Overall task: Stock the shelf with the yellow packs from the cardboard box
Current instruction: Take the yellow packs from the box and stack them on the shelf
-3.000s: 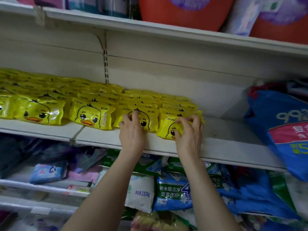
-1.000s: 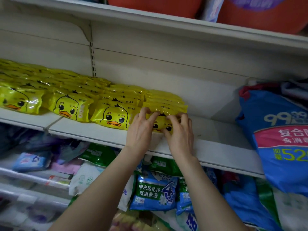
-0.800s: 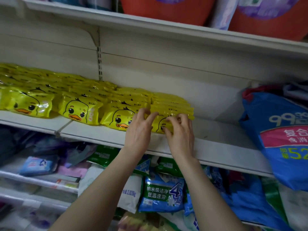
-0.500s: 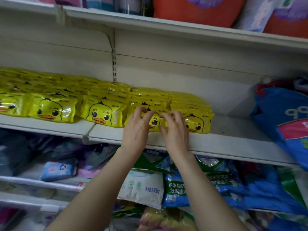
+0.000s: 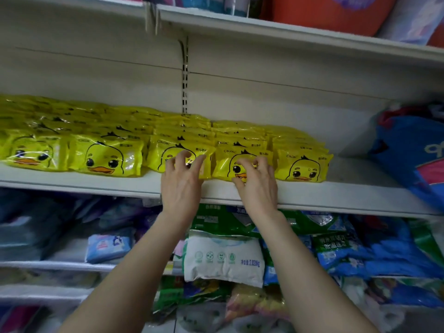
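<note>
Shelf (image 5: 336, 195), mid-frame, carries packs (image 5: 105, 157) left to centre. My left hand (image 5: 181, 188) grips one front pack (image 5: 163, 152); my right hand (image 5: 259, 188) pinches its neighbour (image 5: 225, 161). I judge: squaring the row. Next calls for releasing both.

Your right: big blue bag (image 5: 408, 145). Below you: white bag (image 5: 223, 258), green packs (image 5: 216, 217) above it, small blue pack (image 5: 108, 246) leftward. Overhead: orange bag (image 5: 324, 13).
</note>
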The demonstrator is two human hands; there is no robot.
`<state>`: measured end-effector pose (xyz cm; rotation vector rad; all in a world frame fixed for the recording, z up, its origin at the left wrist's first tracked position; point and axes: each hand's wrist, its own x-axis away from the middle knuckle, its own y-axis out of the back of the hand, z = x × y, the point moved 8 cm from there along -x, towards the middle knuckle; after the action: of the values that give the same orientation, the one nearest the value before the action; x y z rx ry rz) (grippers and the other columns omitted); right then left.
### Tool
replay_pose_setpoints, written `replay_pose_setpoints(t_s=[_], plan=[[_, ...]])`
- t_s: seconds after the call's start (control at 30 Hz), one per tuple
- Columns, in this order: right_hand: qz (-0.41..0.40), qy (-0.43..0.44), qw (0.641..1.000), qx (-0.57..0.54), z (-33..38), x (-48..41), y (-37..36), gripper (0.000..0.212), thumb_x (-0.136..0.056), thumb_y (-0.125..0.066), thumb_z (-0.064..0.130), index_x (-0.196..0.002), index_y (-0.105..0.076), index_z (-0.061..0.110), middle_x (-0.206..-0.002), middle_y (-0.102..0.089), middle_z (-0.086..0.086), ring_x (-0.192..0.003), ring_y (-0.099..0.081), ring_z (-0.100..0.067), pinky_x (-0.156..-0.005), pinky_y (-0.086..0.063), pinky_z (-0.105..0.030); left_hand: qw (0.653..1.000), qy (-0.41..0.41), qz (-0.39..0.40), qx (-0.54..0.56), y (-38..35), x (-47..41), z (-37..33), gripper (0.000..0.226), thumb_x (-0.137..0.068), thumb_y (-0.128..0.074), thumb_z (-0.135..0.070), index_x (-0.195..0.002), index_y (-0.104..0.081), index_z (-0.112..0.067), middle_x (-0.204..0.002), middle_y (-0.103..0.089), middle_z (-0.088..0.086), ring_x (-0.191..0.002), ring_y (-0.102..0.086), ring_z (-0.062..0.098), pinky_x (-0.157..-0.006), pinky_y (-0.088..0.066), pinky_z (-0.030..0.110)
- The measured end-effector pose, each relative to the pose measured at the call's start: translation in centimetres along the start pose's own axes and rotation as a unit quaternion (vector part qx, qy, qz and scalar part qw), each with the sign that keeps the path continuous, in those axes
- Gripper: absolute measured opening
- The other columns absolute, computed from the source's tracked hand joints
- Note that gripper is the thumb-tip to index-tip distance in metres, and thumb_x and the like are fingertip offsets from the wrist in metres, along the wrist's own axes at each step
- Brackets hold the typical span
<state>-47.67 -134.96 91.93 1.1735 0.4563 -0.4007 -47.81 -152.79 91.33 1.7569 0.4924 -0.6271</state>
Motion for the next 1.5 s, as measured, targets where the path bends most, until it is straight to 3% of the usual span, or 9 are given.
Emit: replay_pose_setpoints(t_s=[0.23, 0.43, 0.77, 1.1, 1.3, 1.5], plan=[[0.043, -0.032, 0.996, 0.077, 0.5, -1.9, -1.8, 0.045, -0.088, -0.065, 0.044, -0.128, -0.050, 0.031, -0.132, -0.039, -0.008, -0.121, -0.038, -0.031, -0.089, -0.044, -0.046, 0.999, 0.041, 0.034, 0.006, -0.4, -2.4, 2.3, 0.063, -0.078, -0.076, -0.035, -0.133, -0.045, -0.036, -0.131, -0.045, 0.010, -0.111, -0.046, 0.036, -0.072, -0.051, 0.045], [0.043, -0.040, 0.995, 0.085, 0.2, -2.9, -2.4, 0.050, -0.086, -0.068, 0.041, -0.131, -0.046, 0.031, -0.134, -0.037, -0.009, -0.122, -0.035, -0.031, -0.090, -0.042, -0.046, 0.996, 0.070, 0.045, 0.010, -1.8, -3.5, 2.2, 0.069, -0.080, -0.074, -0.035, -0.137, -0.036, -0.040, -0.133, -0.039, 0.010, -0.113, -0.042, 0.037, -0.073, -0.052, 0.047], [0.025, -0.036, 0.996, 0.077, 0.2, -4.6, -3.8, 0.052, -0.085, -0.070, 0.042, -0.130, -0.048, 0.030, -0.137, -0.032, -0.011, -0.122, -0.034, -0.035, -0.089, -0.046, -0.048, 0.996, 0.073, 0.048, 0.002, -2.7, -5.0, 2.2, 0.067, -0.081, -0.072, -0.041, -0.136, -0.034, -0.041, -0.126, -0.041, 0.009, -0.106, -0.044, 0.035, -0.059, -0.044, 0.036], [0.008, -0.057, 0.994, 0.094, 0.1, -6.2, -4.6, 0.053, -0.077, -0.077, 0.037, -0.123, -0.052, 0.031, -0.129, -0.036, -0.011, -0.118, -0.038, -0.038, -0.083, -0.048, -0.050, 0.996, 0.078, 0.043, 0.002, -3.3, -5.9, 2.2, 0.064, -0.078, -0.075, -0.039, -0.132, -0.040, -0.038, -0.123, -0.042, 0.009, -0.103, -0.046, 0.039, -0.058, -0.045, 0.038], [-0.009, -0.053, 0.994, 0.094, -0.1, -6.9, -5.1, 0.053, -0.075, -0.079, 0.032, -0.122, -0.054, 0.029, -0.127, -0.039, -0.013, -0.116, -0.038, -0.039, -0.078, -0.049, -0.050, 0.996, 0.082, 0.043, -0.015, -3.5, -6.1, 2.1, 0.068, -0.077, -0.078, -0.029, -0.132, -0.040, -0.039, -0.122, -0.044, 0.007, -0.104, -0.048, 0.038, -0.049, -0.034, 0.031], [-0.028, -0.053, 0.993, 0.098, -0.1, -7.3, -5.6, 0.055, -0.067, -0.085, 0.029, -0.115, -0.060, 0.026, -0.120, -0.046, -0.017, -0.106, -0.045, -0.042, -0.068, -0.050, -0.050, 0.995, 0.077, 0.053, -0.020, -3.3, -6.4, 1.7, 0.065, -0.081, -0.073, -0.039, -0.134, -0.036, -0.038, -0.122, -0.043, 0.007, -0.109, -0.046, 0.036, -0.050, -0.036, 0.033]])
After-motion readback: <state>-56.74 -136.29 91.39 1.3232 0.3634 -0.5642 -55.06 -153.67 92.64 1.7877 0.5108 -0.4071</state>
